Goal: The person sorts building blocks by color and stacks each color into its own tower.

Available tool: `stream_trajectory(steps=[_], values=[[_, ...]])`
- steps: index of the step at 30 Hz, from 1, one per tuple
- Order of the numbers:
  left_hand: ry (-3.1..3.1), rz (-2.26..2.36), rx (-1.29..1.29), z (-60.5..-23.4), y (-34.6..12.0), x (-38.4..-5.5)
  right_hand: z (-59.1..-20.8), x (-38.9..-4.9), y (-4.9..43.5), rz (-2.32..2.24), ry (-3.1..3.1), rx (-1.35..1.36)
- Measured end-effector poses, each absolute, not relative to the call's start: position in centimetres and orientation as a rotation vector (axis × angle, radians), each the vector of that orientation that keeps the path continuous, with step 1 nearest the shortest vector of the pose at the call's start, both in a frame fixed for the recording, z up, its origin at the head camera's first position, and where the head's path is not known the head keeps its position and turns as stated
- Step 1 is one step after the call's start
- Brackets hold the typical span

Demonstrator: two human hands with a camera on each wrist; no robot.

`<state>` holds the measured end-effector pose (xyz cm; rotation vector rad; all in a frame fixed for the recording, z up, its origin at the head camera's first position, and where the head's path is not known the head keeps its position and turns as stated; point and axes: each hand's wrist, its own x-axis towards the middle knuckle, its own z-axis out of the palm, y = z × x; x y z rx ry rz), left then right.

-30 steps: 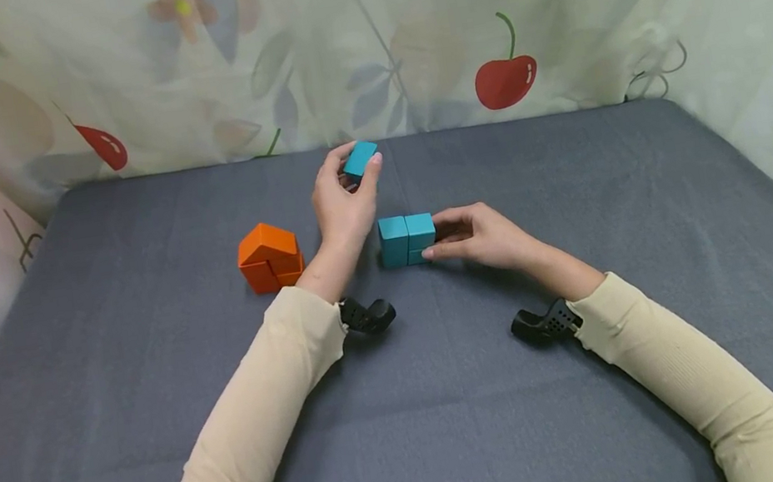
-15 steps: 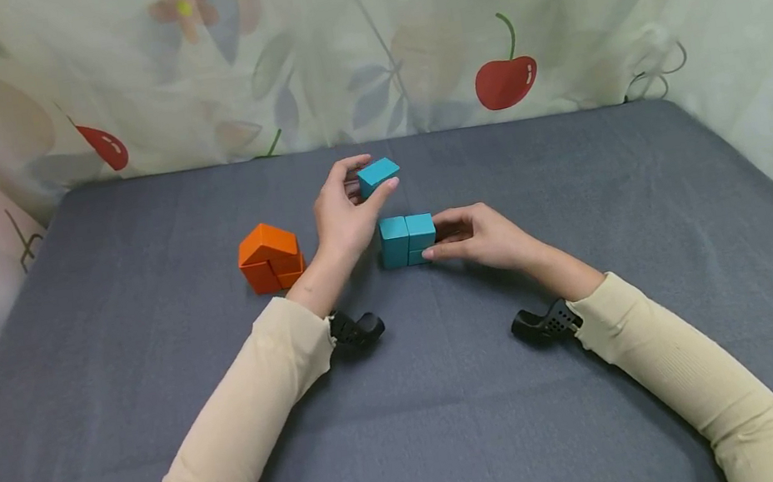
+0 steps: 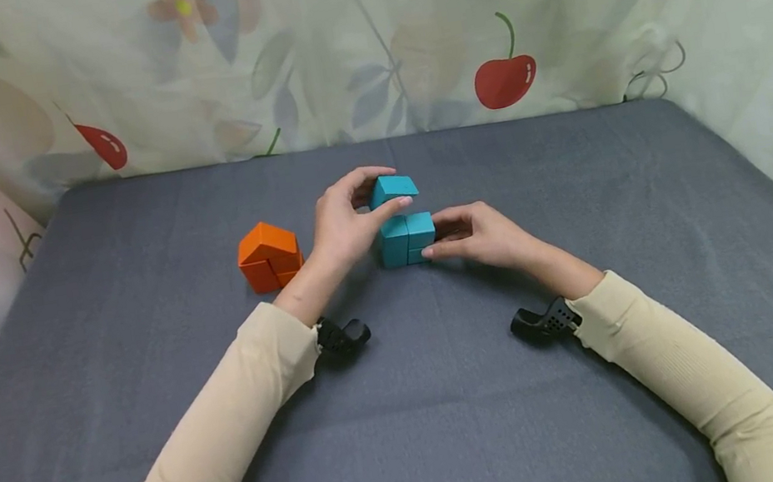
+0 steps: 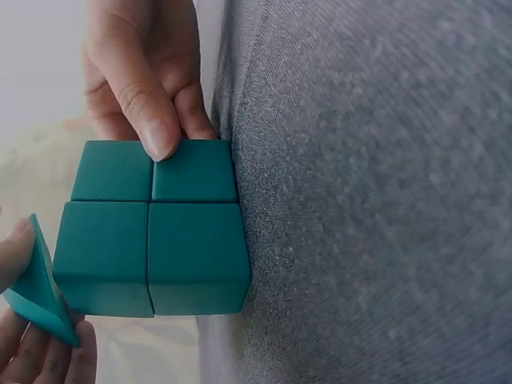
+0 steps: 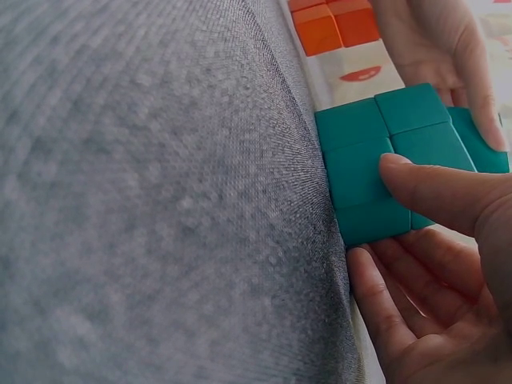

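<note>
In the head view my left hand (image 3: 348, 217) pinches a blue triangular block (image 3: 396, 186) between thumb and fingers, just above a small stack of blue blocks (image 3: 396, 246). The left wrist view shows the triangular block (image 4: 36, 292) tilted and apart from the top of the stack. Several cube-like blocks (image 4: 196, 240) stand there two wide and two high. My right hand (image 3: 485, 238) grips the stack from its right side. In the right wrist view its thumb lies on the near face of the stack (image 5: 356, 176), with its fingers behind and below.
Left of my left wrist stands a group of orange blocks (image 3: 268, 247) with a triangular block on top. A grey cloth (image 3: 462, 431) covers the table. Behind it hangs a patterned curtain (image 3: 355, 44). Each wrist wears a black mount (image 3: 344, 336).
My left hand has brought the triangular block toward me and right, lowering it to just over the blue stack and turning it on the way. The right hand and stack have stayed still.
</note>
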<state>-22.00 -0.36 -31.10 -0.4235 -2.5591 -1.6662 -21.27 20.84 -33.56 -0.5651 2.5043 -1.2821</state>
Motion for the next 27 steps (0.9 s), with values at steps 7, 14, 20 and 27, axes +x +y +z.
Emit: stream_trajectory(steps=[7,14,20,27], values=[[-2.633,-1.628,-0.474,-30.93,-0.43,-21.73,-33.49,-21.21,20.89,-1.28,2.494,-0.579],[-2.674,-1.613,-0.543,-31.05,-0.52,-21.51,-33.4,-21.16,20.89,-1.299,2.479,-0.584],[-2.684,-1.602,-0.614,-31.21,-0.37,-21.44,-33.45,-21.18,20.92,-1.315,2.466,-0.595],[-2.693,-1.631,-0.612,-31.61,-0.25,-21.46,-33.48,-21.18,20.96,-1.319,2.458,-0.613]])
